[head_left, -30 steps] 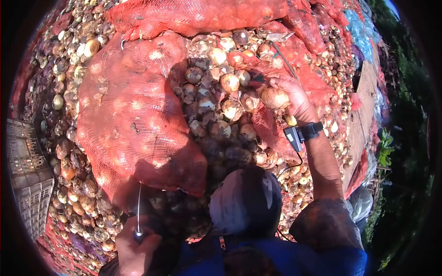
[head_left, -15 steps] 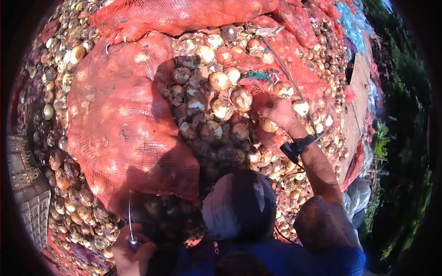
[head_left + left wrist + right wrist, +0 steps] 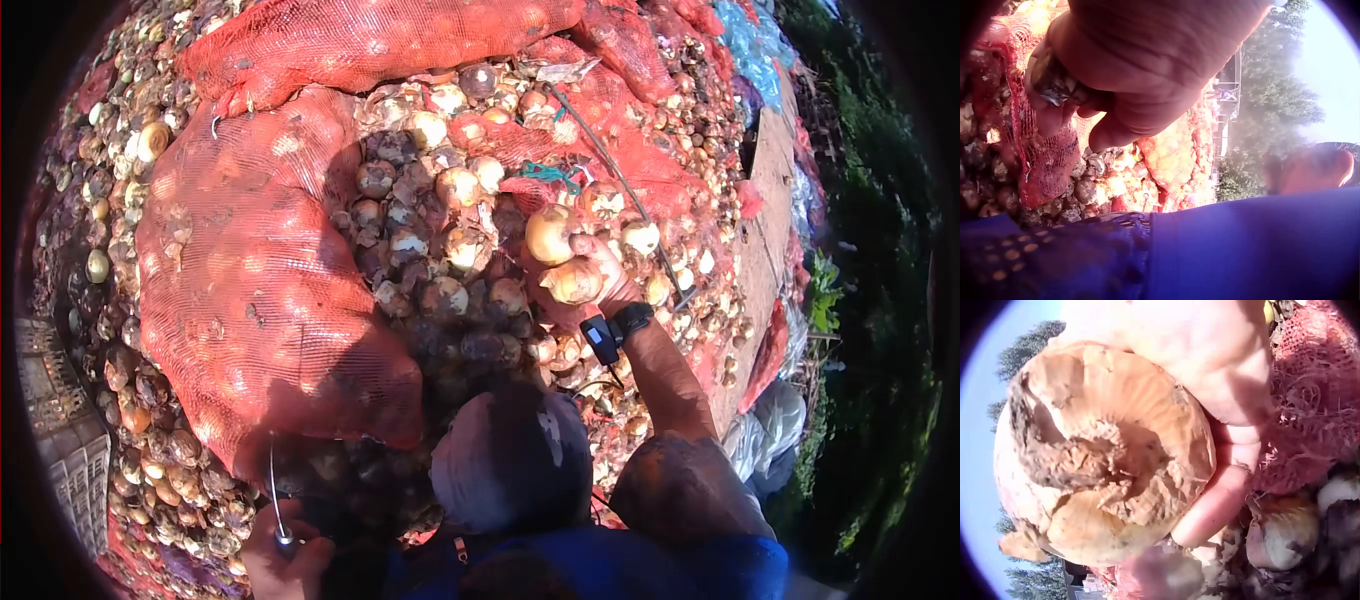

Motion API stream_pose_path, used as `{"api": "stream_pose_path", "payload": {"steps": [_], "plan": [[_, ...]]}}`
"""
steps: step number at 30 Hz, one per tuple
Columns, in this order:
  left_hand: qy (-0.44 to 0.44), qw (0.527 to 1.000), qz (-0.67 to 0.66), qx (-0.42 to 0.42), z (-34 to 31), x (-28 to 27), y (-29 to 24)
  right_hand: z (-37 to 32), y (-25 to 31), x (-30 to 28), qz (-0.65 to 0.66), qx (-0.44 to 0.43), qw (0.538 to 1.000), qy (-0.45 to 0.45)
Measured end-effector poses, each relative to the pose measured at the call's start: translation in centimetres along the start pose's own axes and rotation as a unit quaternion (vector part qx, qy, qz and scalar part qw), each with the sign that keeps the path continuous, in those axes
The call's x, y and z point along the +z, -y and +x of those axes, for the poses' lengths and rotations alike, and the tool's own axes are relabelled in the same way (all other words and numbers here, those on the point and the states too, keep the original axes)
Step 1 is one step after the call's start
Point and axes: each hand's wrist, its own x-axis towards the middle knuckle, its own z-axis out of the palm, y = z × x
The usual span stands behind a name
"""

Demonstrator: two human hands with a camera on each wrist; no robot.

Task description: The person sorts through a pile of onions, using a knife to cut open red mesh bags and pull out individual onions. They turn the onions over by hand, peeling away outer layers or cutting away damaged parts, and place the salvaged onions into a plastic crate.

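In the head view my right hand (image 3: 605,275) grips two large pale onions, one onion (image 3: 550,235) at its fingertips and another onion (image 3: 572,282) against the palm. The right wrist view is mostly filled by one dry-skinned onion (image 3: 1122,444), its shrivelled neck toward the camera and fingers curled round its side. My left hand (image 3: 285,560) holds a slim metal tool (image 3: 275,490) by its handle, the thin shaft pointing at the lower end of a full red mesh sack (image 3: 260,270). In the left wrist view my fingers wrap the dark handle (image 3: 1054,84); the shaft's tip does not show.
Loose onions (image 3: 445,295) are heaped right of the sack. Another filled mesh sack (image 3: 380,45) lies across the back. A long thin rod (image 3: 615,170) lies over red netting, near green twine (image 3: 548,173). A plastic crate (image 3: 60,420) stands far left, a board (image 3: 770,190) right.
My right hand, with one onion a second ago, reached down to the pile and now lifts two. My left hand keeps its tool. The head view has shifted slightly.
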Motion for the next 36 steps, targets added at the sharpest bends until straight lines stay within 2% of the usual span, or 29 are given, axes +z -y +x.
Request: {"api": "stream_pose_path", "payload": {"steps": [2, 4, 7, 8, 9, 10, 11, 12, 13, 16, 17, 18, 19, 20, 22, 23, 24, 26, 27, 28, 31, 33, 34, 36], "plan": [[0.005, 0.999, 0.023, 0.025, 0.5, 0.0, 0.6, -2.2, -1.8, -0.1, 0.167, 0.048, 0.983, 0.058], [-0.006, 0.998, 0.041, 0.051, 1.1, 0.0, 0.9, -3.3, -2.9, 1.0, 0.208, 0.042, 0.973, 0.091], [-0.097, 0.994, 0.005, 0.050, 2.3, 0.0, 2.4, -3.1, -2.8, 3.1, 0.174, 0.017, 0.980, 0.095], [-0.073, 0.993, 0.058, 0.069, 2.6, -0.9, 2.9, -2.1, -2.4, 4.3, 0.135, 0.001, 0.986, 0.093], [-0.077, 0.994, 0.067, 0.048, 2.2, -0.6, 2.1, -0.7, -1.8, 6.1, 0.089, -0.012, 0.992, 0.092], [-0.060, 0.992, 0.057, 0.092, 2.1, -1.0, 2.9, 0.7, -1.4, 8.6, 0.041, -0.023, 0.995, 0.092], [-0.085, 0.973, 0.202, 0.068, 1.1, -0.9, 0.9, 2.3, -1.0, 11.7, -0.006, -0.028, 0.994, 0.102], [-0.106, 0.961, 0.235, 0.101, 1.4, -1.2, 1.9, 3.9, -0.8, 15.2, -0.058, -0.053, 0.996, 0.046], [-0.099, 0.959, 0.255, 0.073, 1.5, -1.3, 2.3, 4.2, -0.5, 20.4, -0.095, -0.021, 0.993, 0.073], [-0.077, 0.970, 0.217, 0.081, 2.4, -1.6, 3.4, 6.8, -1.3, 36.1, -0.227, 0.026, 0.954, 0.196], [-0.067, 0.969, 0.221, 0.083, 2.7, -1.4, 3.3, 8.9, -1.7, 40.3, -0.239, 0.097, 0.926, 0.275], [-0.067, 0.970, 0.219, 0.085, 3.0, -1.2, 3.4, 8.0, -4.0, 46.4, -0.262, 0.010, 0.895, 0.360], [-0.069, 0.966, 0.232, 0.090, 3.3, -1.2, 3.4, 7.9, -5.7, 51.8, -0.222, 0.042, 0.867, 0.445], [-0.076, 0.962, 0.244, 0.096, 3.4, -1.4, 3.1, 8.2, -7.9, 56.8, -0.224, 0.004, 0.816, 0.533], [-0.087, 0.963, 0.236, 0.097, 3.4, -1.8, 2.6, 5.7, -9.4, 62.5, -0.284, -0.101, 0.839, 0.452], [-0.086, 0.964, 0.231, 0.097, 3.3, -1.7, 2.6, 4.3, -9.1, 62.3, -0.285, -0.086, 0.840, 0.453], [-0.079, 0.967, 0.231, 0.078, 3.3, -1.7, 2.4, 3.0, -7.9, 60.8, -0.246, -0.095, 0.871, 0.414], [-0.066, 0.970, 0.222, 0.073, 3.1, -1.5, 2.9, 8.9, -5.5, 57.3, -0.206, -0.121, 0.888, 0.393], [-0.051, 0.970, 0.226, 0.074, 3.0, -1.3, 3.1, 15.5, -4.5, 54.5, -0.203, -0.134, 0.880, 0.407], [-0.041, 0.975, 0.202, 0.079, 2.8, -1.0, 3.5, 16.5, -2.4, 49.8, -0.238, -0.090, 0.881, 0.398], [-0.026, 0.970, 0.213, 0.112, 3.6, -0.4, 5.4, 15.3, -0.1, 36.6, -0.331, -0.112, 0.925, 0.146], [-0.010, 0.978, 0.189, 0.086, 2.6, -1.4, 3.5, 15.0, 1.3, 27.8, -0.332, -0.096, 0.938, 0.025], [0.005, 0.985, 0.163, 0.064, 2.3, -1.7, 2.8, 14.4, 1.6, 24.0, -0.311, -0.090, 0.946, -0.012], [-0.023, 0.990, 0.123, 0.063, 3.5, -2.4, 4.2, 12.3, 1.5, 18.5, -0.278, -0.087, 0.954, -0.066]]}}
